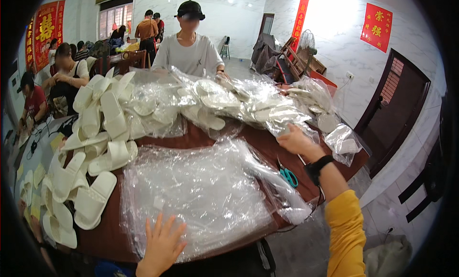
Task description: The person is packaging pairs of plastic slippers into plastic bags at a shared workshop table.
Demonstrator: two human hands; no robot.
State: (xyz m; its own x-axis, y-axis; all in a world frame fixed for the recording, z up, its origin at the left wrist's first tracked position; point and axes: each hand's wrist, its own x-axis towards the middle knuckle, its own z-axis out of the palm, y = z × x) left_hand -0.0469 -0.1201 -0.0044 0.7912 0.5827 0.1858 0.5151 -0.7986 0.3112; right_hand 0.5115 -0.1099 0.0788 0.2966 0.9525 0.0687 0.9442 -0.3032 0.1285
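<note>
Both hands show: right hand [295,139] (fingertips hidden) among bagged slippers [275,115].

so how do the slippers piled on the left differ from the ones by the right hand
The loose slippers on the left lie bare and unwrapped, heaped on the table's left side; the bagged slippers are each sealed in clear plastic, strewn along the far side. The left hand rests flat on the stack of empty clear bags, while the right hand reaches the bagged ones. Both kinds are the same cream-white.
</note>
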